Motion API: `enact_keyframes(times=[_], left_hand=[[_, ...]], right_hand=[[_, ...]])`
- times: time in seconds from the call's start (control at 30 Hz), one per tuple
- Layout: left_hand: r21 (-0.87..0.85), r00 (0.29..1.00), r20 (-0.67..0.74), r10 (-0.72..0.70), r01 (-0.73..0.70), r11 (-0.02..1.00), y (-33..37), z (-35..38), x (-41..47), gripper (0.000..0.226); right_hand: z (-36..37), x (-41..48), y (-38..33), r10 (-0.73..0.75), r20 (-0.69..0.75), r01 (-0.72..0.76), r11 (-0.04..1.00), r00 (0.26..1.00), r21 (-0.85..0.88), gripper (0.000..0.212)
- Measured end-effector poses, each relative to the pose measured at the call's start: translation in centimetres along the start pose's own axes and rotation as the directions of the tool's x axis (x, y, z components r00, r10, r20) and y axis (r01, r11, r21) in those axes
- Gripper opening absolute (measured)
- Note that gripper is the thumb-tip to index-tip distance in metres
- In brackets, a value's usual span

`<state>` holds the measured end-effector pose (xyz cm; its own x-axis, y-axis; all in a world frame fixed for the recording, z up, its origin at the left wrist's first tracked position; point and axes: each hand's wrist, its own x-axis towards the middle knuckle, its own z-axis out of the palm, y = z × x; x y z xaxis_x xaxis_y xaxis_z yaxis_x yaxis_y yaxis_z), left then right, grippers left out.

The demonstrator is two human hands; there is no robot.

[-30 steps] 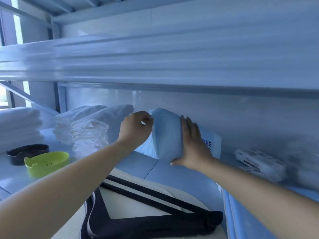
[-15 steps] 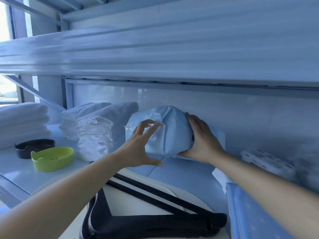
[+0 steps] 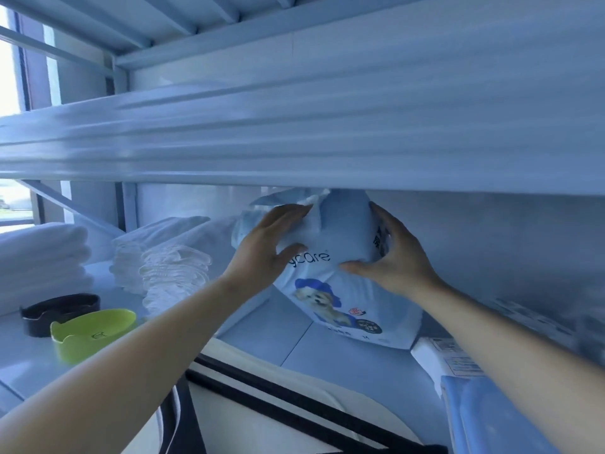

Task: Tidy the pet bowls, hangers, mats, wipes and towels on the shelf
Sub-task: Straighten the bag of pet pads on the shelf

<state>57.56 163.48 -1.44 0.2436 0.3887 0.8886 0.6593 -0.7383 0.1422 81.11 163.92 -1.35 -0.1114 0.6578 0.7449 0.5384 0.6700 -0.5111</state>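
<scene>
Your way in is low: the upper shelf beam [image 3: 327, 142] hangs just above the blue pack [image 3: 340, 290], which fills the middle. Bare shelf floor [image 3: 262, 335] lies open before it. Left, folded pads [image 3: 170, 273] and the green bowl [image 3: 93, 332] block; right, a white box [image 3: 448, 358] crowds the pack.

The pale blue bag [image 3: 340, 283] read "ycare" in grey lowercase letters on its front; the left hand [image 3: 268, 247] covered the word's start. A puppy picture sat below it, beside a small red badge and a dark round badge, both illegible. Dark characters ran down the bag's right side, partly hidden. The white pack [image 3: 455, 358] bore print too small to read.
</scene>
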Motion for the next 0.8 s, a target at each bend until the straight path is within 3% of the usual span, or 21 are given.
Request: enact_keyframes(times=[0.17,0.27,0.33,0.43,0.57,0.67,0.8], left_hand=[[0.006,0.959,-0.119,-0.259,0.261,0.965,0.5,3.5,0.1,0.052],[0.005,0.911,-0.052,-0.409,0.41,0.912,-0.4,4.8,-0.2,0.059],[-0.055,0.84,0.002,-0.542,0.541,0.839,-0.9,5.2,0.0,0.07],[-0.202,0.677,0.129,-0.725,0.733,0.649,-2.0,5.5,1.3,0.078],[-0.389,0.568,0.297,-0.768,0.806,0.446,-3.8,6.8,2.6,0.057],[-0.541,0.46,0.392,-0.797,0.816,0.204,-3.5,8.4,2.7,0.05],[-0.536,0.442,0.457,-0.772,0.83,0.158,-2.4,10.4,2.5,0.049]], right_hand=[[-1.7,-0.4,2.8,0.092,-0.033,-0.094,0.993,0.995,-0.073,0.102],[-2.5,-0.5,4.0,0.157,-0.097,-0.17,0.976,0.983,-0.138,0.089],[-3.1,-0.6,4.7,0.227,-0.112,-0.237,0.967,0.968,-0.096,0.086],[-4.0,-0.7,5.3,0.319,-0.1,-0.323,0.946,0.942,-0.022,0.085],[-4.7,-1.0,6.0,0.385,-0.084,-0.39,0.919,0.919,-0.055,0.08],[-4.9,-1.8,6.9,0.431,-0.055,-0.434,0.895,0.901,-0.101,0.077],[-4.8,-2.6,6.8,0.457,-0.01,-0.453,0.88,0.89,-0.142,0.079]])
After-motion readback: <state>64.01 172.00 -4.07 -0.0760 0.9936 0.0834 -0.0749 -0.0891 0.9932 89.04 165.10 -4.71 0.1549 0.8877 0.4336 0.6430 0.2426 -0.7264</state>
